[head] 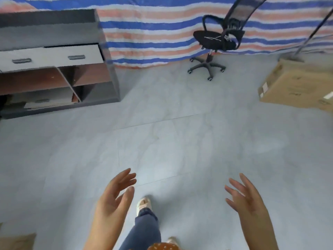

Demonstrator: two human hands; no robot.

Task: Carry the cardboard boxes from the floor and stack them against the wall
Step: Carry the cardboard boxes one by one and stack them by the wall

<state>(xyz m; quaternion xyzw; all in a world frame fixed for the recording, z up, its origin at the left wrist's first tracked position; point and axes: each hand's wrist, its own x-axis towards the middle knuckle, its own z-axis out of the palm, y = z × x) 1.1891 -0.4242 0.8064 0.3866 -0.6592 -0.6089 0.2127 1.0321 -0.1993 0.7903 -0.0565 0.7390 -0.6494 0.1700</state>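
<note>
A large brown cardboard box (299, 85) lies on the grey floor at the far right, near the striped wall covering. The corner of another cardboard box (17, 241) shows at the bottom left edge. My left hand (115, 193) and my right hand (245, 195) are both held out in front of me above the floor, palms facing each other, fingers spread and relaxed. Neither hand holds or touches anything. Both boxes are well away from my hands.
A grey cabinet (59, 64) with a half-open drawer stands at the left. A black office chair (216, 40) on wheels stands by the striped tarp (153, 29) at the back. A metal pole (313, 31) leans at the far right. My leg and shoe (144, 204) are below.
</note>
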